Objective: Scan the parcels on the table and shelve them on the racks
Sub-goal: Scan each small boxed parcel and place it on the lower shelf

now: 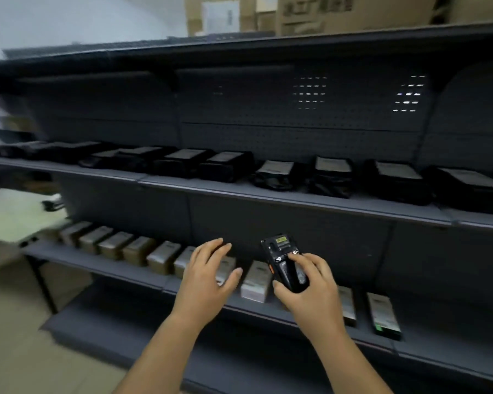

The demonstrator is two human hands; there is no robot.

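Observation:
My right hand [310, 291] grips a black handheld scanner [285, 263], its head pointing up toward the rack. My left hand [208, 277] hovers empty with fingers spread, just in front of a row of small boxed parcels [255, 281] on the lower shelf [103, 265]. A labelled box [225, 268] sits partly hidden behind the left fingers. Black bagged parcels [273, 174] with white labels line the middle shelf [296, 197].
The dark grey rack has a pegboard back [268, 123]. Cardboard cartons [339, 12] stand on the top shelf. More boxes [383, 315] lie to the right on the lower shelf. A light table corner [9, 214] shows at far left, pale floor [40, 351] below.

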